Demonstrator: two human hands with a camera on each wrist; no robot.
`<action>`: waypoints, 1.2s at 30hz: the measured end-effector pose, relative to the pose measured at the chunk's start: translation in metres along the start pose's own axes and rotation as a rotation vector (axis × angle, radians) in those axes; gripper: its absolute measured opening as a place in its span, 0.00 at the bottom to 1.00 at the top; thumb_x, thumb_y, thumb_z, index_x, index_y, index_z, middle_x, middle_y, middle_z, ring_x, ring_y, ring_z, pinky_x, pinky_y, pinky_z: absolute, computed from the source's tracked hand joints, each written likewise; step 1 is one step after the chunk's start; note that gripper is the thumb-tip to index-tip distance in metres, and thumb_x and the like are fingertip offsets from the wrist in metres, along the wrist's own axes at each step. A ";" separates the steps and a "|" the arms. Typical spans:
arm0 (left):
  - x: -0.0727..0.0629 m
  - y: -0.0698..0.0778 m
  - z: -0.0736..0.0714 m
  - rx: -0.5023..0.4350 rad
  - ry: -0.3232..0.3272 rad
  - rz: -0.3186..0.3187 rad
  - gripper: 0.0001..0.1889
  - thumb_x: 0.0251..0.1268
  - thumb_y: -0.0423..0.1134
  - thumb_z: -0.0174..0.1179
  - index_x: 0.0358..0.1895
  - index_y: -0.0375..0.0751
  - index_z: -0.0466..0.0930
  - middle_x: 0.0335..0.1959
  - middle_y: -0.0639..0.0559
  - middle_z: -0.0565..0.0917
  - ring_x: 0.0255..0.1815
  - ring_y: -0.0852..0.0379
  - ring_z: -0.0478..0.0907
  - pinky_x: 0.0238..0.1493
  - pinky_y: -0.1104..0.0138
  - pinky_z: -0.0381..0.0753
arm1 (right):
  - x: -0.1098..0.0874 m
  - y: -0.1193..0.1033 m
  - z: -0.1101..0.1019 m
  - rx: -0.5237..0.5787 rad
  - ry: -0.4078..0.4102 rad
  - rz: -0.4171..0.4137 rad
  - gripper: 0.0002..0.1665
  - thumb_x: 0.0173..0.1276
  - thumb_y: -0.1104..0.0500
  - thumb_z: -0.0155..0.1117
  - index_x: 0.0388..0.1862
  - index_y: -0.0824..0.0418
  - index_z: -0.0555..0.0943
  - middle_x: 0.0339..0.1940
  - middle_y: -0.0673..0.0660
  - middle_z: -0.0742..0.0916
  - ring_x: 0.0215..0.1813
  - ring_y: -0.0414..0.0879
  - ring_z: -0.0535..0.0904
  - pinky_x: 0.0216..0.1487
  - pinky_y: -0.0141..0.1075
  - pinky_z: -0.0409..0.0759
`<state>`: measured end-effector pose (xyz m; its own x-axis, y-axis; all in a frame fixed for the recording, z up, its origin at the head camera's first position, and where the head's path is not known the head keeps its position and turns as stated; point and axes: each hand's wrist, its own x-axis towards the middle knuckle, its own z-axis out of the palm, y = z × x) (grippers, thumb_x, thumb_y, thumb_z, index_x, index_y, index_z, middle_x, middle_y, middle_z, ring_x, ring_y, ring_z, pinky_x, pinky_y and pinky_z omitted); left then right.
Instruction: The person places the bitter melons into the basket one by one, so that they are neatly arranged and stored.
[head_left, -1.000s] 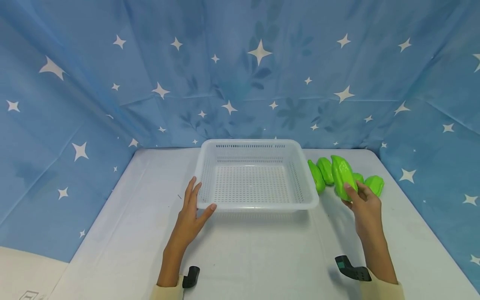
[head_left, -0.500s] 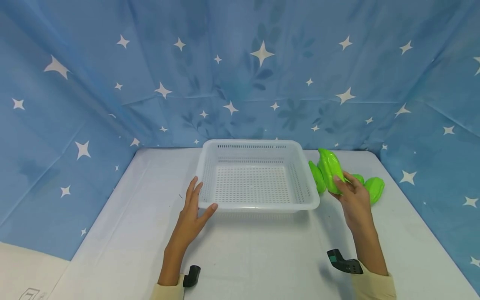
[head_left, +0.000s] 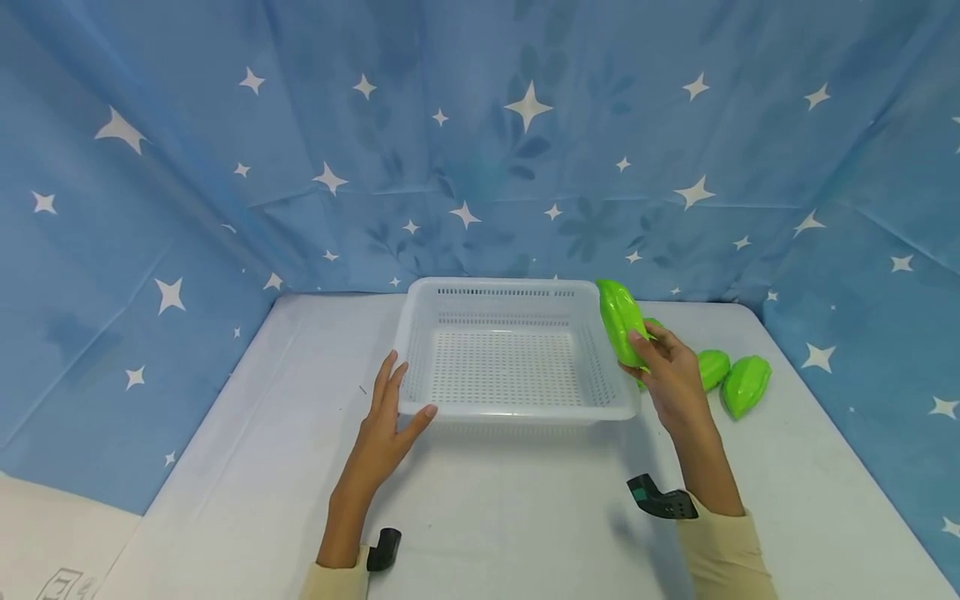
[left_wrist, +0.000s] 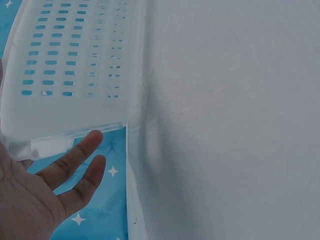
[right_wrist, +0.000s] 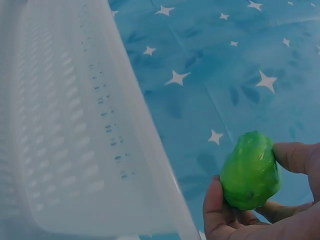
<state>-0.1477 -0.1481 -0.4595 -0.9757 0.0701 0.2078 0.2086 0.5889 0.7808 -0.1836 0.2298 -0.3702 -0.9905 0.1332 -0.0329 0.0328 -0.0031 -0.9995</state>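
Note:
A white perforated plastic basket (head_left: 517,412) stands on the table. My left hand (head_left: 375,446) is at its front left corner, fingers spread fairly straight, the thumb tip at the front rim. In the left wrist view, the fingers (left_wrist: 75,162) extend beside the basket wall (left_wrist: 75,115). My right hand (head_left: 675,387) pinches a bright green, ridged vegetable with a pointed end (head_left: 621,321), which overlaps the basket's right rim in the head view. The right wrist view shows the vegetable's rounded end (right_wrist: 250,175) between thumb and fingers, beside the basket wall (right_wrist: 100,150).
Two more green vegetables, one (head_left: 712,368) and another (head_left: 746,386), lie on the white table cover (head_left: 510,500) to the right. Others are partly hidden behind my right hand. A blue star-patterned curtain (head_left: 480,167) surrounds the table's back and sides.
My right hand has carried the green vegetable leftward from the group on the right to the basket's right rim. My left hand has stayed at the basket corner.

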 end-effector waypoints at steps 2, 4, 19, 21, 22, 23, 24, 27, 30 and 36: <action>0.000 0.000 0.000 -0.001 -0.002 0.000 0.45 0.65 0.64 0.57 0.79 0.57 0.45 0.80 0.68 0.36 0.75 0.41 0.61 0.62 0.40 0.73 | 0.002 -0.001 0.005 -0.005 -0.018 0.010 0.46 0.70 0.46 0.61 0.77 0.65 0.54 0.54 0.47 0.71 0.55 0.40 0.71 0.47 0.26 0.82; 0.000 0.000 0.000 -0.002 -0.003 0.001 0.44 0.65 0.63 0.57 0.79 0.58 0.45 0.80 0.68 0.35 0.75 0.41 0.61 0.62 0.40 0.73 | 0.004 -0.003 0.009 -0.008 -0.037 0.019 0.45 0.71 0.46 0.61 0.77 0.65 0.54 0.54 0.47 0.72 0.55 0.40 0.71 0.47 0.27 0.82; 0.001 0.003 -0.003 -0.012 -0.011 -0.004 0.44 0.66 0.63 0.57 0.79 0.56 0.45 0.80 0.67 0.35 0.75 0.40 0.61 0.62 0.39 0.71 | 0.023 -0.008 0.039 0.038 -0.149 0.106 0.45 0.72 0.47 0.59 0.78 0.63 0.50 0.62 0.54 0.68 0.63 0.48 0.69 0.54 0.36 0.83; 0.000 0.002 -0.002 -0.013 -0.011 -0.007 0.45 0.65 0.63 0.57 0.79 0.56 0.45 0.80 0.67 0.35 0.75 0.40 0.60 0.62 0.39 0.71 | 0.025 -0.007 0.043 0.033 -0.151 0.119 0.45 0.73 0.48 0.58 0.78 0.63 0.50 0.64 0.57 0.67 0.65 0.49 0.68 0.55 0.37 0.82; 0.000 0.002 -0.002 -0.014 -0.012 -0.006 0.45 0.65 0.63 0.56 0.79 0.56 0.45 0.80 0.67 0.35 0.75 0.40 0.60 0.62 0.39 0.71 | 0.026 -0.007 0.044 0.030 -0.153 0.124 0.45 0.73 0.48 0.58 0.78 0.63 0.50 0.66 0.59 0.66 0.65 0.50 0.67 0.56 0.38 0.82; 0.001 0.002 -0.002 -0.014 -0.011 -0.005 0.45 0.65 0.64 0.56 0.79 0.56 0.45 0.80 0.67 0.35 0.75 0.40 0.60 0.62 0.39 0.71 | 0.027 -0.007 0.046 0.032 -0.154 0.129 0.44 0.73 0.49 0.58 0.78 0.62 0.50 0.67 0.60 0.66 0.66 0.51 0.67 0.55 0.38 0.82; 0.001 0.002 -0.002 -0.011 -0.009 -0.003 0.45 0.65 0.64 0.56 0.79 0.56 0.45 0.80 0.67 0.35 0.75 0.40 0.61 0.62 0.39 0.71 | 0.029 -0.008 0.048 0.032 -0.154 0.135 0.43 0.74 0.49 0.57 0.78 0.62 0.51 0.67 0.60 0.65 0.66 0.51 0.66 0.55 0.38 0.82; 0.001 0.001 -0.001 -0.009 -0.003 0.005 0.44 0.66 0.63 0.57 0.79 0.56 0.45 0.80 0.66 0.36 0.74 0.40 0.62 0.62 0.39 0.71 | 0.033 -0.010 0.052 0.029 -0.166 0.147 0.42 0.74 0.50 0.56 0.78 0.61 0.51 0.67 0.61 0.66 0.65 0.52 0.67 0.55 0.38 0.82; 0.001 0.001 -0.001 -0.011 0.002 0.011 0.44 0.66 0.62 0.57 0.79 0.55 0.45 0.80 0.65 0.36 0.74 0.40 0.62 0.63 0.40 0.72 | 0.037 -0.012 0.056 0.040 -0.171 0.158 0.42 0.75 0.51 0.56 0.79 0.61 0.50 0.66 0.61 0.66 0.64 0.52 0.67 0.54 0.38 0.82; 0.000 0.002 -0.002 -0.029 -0.007 0.000 0.44 0.66 0.62 0.57 0.79 0.56 0.45 0.80 0.68 0.35 0.75 0.40 0.60 0.64 0.40 0.70 | 0.042 -0.015 0.063 0.094 -0.167 0.184 0.42 0.76 0.53 0.54 0.80 0.60 0.46 0.72 0.64 0.61 0.68 0.53 0.66 0.64 0.46 0.76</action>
<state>-0.1467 -0.1483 -0.4572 -0.9762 0.0752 0.2036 0.2100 0.5651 0.7979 -0.2346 0.1727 -0.3562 -0.9776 -0.0440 -0.2056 0.2092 -0.1049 -0.9722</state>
